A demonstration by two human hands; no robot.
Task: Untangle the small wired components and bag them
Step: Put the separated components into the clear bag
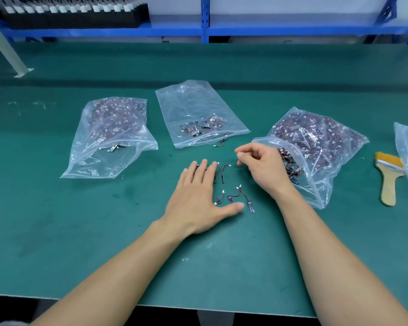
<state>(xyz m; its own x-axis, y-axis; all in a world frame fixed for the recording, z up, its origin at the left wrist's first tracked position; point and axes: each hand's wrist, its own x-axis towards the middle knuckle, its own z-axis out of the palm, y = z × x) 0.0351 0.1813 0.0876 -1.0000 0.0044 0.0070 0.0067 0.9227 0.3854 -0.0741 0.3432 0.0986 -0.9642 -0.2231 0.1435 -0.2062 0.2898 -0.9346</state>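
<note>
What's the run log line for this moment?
left hand: flat among loose wired components | right hand: loosely curled at right bag mouth | middle bag: nearly empty

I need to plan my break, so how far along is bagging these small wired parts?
Early on. Done: a few components lie in the nearly empty middle clear plastic bag. In hand: several small black wired components lie loose on the green mat by the flat left hand; the right hand holds nothing visible. Left: the stuffed clear bag on the right looks full.
</note>
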